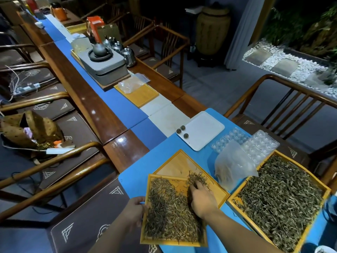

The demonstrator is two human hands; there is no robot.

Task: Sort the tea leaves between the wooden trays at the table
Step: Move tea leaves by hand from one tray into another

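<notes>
A small wooden tray (148, 212) heaped with tea leaves (169, 214) lies tilted over the near edge of a second wooden tray (179, 162), which is mostly bare. My left hand (135, 209) grips the small tray's left rim. My right hand (201, 197) reaches across its top right corner, fingers in a small clump of leaves (196, 177) lying where the two trays meet. A large wooden tray (323, 189) full of tea leaves (280, 196) sits to the right on the blue mat (164, 148).
A crumpled plastic bag (232, 165), clear blister trays (260, 144) and a white tray (206, 128) with three tea balls (182, 131) lie beyond. Farther along the long table stand a tea set (103, 61) and another wooden tray (140, 96). Wooden chairs line both sides.
</notes>
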